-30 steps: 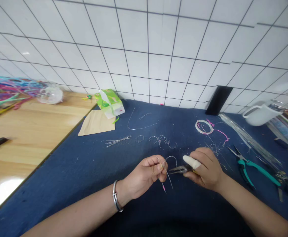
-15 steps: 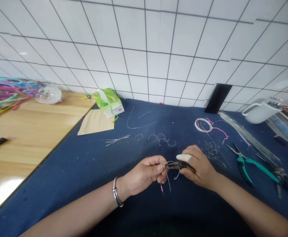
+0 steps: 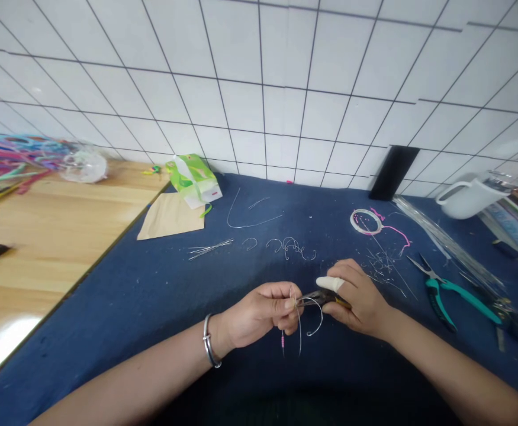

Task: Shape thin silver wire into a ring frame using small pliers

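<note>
My left hand (image 3: 267, 310), a silver bangle (image 3: 208, 343) on its wrist, pinches a thin silver wire (image 3: 321, 316) between thumb and forefinger. One end of the wire curves into an open loop with a small hook, and other strands hang below the fingers. A short pink section (image 3: 282, 341) shows on one strand. My right hand (image 3: 356, 299), one finger wrapped in white, is closed around dark-jawed pliers (image 3: 318, 297). Their jaw tips meet the wire right beside my left fingertips; whether they clamp it cannot be made out.
On the blue cloth (image 3: 161, 296) lie curled wire pieces (image 3: 292, 248), straight wires (image 3: 209, 248), wire clippings (image 3: 383, 266), a white ring (image 3: 366, 222) with pink bits and teal-handled pliers (image 3: 445, 290). A green tissue pack (image 3: 194, 177) and a white mug (image 3: 463, 198) stand near the wall.
The wire has turned in my fingers: its hooked loop has swung lower and outward, and the pink strand now hangs farther left. Both hands keep their grip in nearly the same place.
</note>
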### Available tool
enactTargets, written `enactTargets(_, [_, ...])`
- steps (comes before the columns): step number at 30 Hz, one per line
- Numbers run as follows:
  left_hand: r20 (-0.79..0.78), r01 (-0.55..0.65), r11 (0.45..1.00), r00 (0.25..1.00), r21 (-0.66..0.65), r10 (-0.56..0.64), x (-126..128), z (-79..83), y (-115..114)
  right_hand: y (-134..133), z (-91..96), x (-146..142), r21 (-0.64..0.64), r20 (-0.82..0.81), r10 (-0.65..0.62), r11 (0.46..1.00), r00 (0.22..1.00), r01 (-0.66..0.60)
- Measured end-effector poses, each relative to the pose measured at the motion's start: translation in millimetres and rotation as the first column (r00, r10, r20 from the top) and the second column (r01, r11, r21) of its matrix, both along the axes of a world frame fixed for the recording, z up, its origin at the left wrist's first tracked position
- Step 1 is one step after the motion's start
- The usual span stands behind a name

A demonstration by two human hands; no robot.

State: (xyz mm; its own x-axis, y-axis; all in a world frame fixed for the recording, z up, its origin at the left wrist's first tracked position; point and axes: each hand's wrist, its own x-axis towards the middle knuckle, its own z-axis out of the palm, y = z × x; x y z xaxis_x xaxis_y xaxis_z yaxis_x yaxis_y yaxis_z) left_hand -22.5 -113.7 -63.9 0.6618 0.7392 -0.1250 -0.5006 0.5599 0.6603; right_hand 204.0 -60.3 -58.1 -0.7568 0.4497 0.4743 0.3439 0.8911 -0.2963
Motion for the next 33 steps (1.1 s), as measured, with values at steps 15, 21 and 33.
enactTargets(15, [0.071,-0.068,0.995,0.995,-0.070,0.073,8.0,0.4,-5.3,0.7,-3.0,4.6,0.191,0.058,-0.012,0.982,0.998,0.000])
enactTargets(21, [0.085,-0.081,0.993,0.992,-0.085,0.088,9.7,0.6,-7.2,0.9,-2.2,5.2,0.270,0.057,-0.009,0.963,0.998,-0.007])
enactTargets(33, [0.121,0.015,0.994,0.993,-0.109,-0.002,10.0,0.3,-11.4,1.5,-3.0,5.4,0.309,0.048,0.049,0.949,0.998,-0.062])
